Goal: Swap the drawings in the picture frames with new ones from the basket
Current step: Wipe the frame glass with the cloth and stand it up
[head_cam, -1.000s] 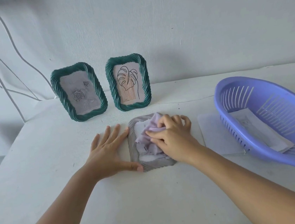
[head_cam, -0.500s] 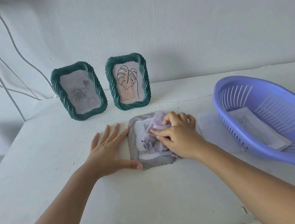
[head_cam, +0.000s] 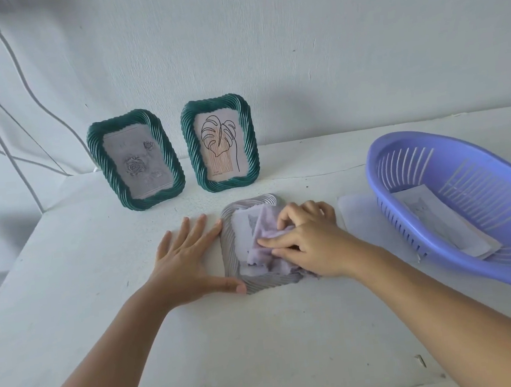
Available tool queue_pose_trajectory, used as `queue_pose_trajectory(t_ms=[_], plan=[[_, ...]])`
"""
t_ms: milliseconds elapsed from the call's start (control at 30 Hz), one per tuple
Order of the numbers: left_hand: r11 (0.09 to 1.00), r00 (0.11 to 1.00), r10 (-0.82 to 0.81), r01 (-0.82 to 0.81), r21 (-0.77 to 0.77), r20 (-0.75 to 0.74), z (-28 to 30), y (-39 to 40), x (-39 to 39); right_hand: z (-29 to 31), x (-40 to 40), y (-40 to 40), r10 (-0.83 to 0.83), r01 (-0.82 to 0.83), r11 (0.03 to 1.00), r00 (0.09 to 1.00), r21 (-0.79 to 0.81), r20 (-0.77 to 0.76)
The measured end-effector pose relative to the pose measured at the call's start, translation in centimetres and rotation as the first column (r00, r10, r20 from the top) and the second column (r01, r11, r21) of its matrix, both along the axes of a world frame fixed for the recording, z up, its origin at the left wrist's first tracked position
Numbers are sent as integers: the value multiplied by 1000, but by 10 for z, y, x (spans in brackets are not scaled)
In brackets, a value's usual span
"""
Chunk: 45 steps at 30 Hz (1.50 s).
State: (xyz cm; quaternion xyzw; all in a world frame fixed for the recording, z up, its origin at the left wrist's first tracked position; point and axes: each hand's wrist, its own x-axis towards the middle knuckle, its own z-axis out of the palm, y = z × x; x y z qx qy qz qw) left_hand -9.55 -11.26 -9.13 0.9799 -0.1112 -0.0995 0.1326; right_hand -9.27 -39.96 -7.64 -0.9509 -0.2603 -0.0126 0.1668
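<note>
A grey ribbed picture frame [head_cam: 228, 225] lies flat on the white table. My left hand [head_cam: 188, 258] rests flat against its left edge, fingers straight, thumb at its near corner. My right hand [head_cam: 304, 242] grips a crumpled lilac cloth [head_cam: 266, 240] and presses it on the frame's glass, over a drawing that shows only in part. Two green twisted frames stand at the back: the left frame [head_cam: 136, 162] holds a grey rose drawing, the right frame [head_cam: 220, 143] a line-drawn leaf. A purple basket [head_cam: 473, 213] at the right holds paper drawings [head_cam: 442, 223].
A white sheet [head_cam: 358, 213] lies flat between the grey frame and the basket. White cables [head_cam: 1, 126] hang along the wall at the left. The table's front edge runs along the bottom of the view.
My right hand has slid the cloth to the right across the grey frame's glass. The left hand has stayed in place.
</note>
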Motion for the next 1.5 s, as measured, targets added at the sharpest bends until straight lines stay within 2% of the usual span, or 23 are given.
queue_pose_trajectory(t_ms=[167, 300, 400, 567, 700, 800, 900, 1033, 1233, 1367, 1433, 1500], plan=[[1000, 1000, -3, 3, 9, -6, 1, 0, 0, 9, 12, 21, -162, 163, 987, 986, -14, 51], [1000, 1000, -2, 2, 11, -7, 2, 0, 0, 5, 3, 31, 10, -7, 999, 998, 45, -62], [1000, 1000, -2, 2, 9, -5, 1, 0, 0, 7, 4, 8, 93, -93, 996, 991, 3, -92], [1000, 1000, -5, 5, 7, -10, 2, 0, -1, 12, 14, 13, -86, 89, 995, 995, -53, 43], [1000, 1000, -5, 5, 10, -6, 2, 0, -1, 9, 5, 38, 53, -53, 999, 997, 12, -52], [1000, 1000, -2, 2, 11, -4, 2, 0, -1, 10, 4, 18, 118, -120, 993, 988, -10, -100], [1000, 1000, -3, 3, 7, -4, 1, 0, 0, 14, 11, 1, 62, -65, 997, 995, -43, -74], [1000, 1000, -6, 6, 10, -7, 1, 0, 0, 14, 12, 22, -59, 59, 997, 998, -42, 8], [1000, 1000, -4, 4, 14, -7, 2, 0, 0, 13, 7, 13, 141, -144, 989, 985, -21, -103], [1000, 1000, -8, 8, 9, -7, 2, 0, -1, 15, 15, -1, 39, -41, 998, 999, -41, -37], [1000, 1000, -11, 11, 17, -11, 2, 0, 0, 15, 16, 12, -45, 46, 998, 999, -49, 18], [1000, 1000, -11, 12, 24, -14, 2, 0, 0, 12, 11, 30, -59, 59, 998, 998, -31, 15]])
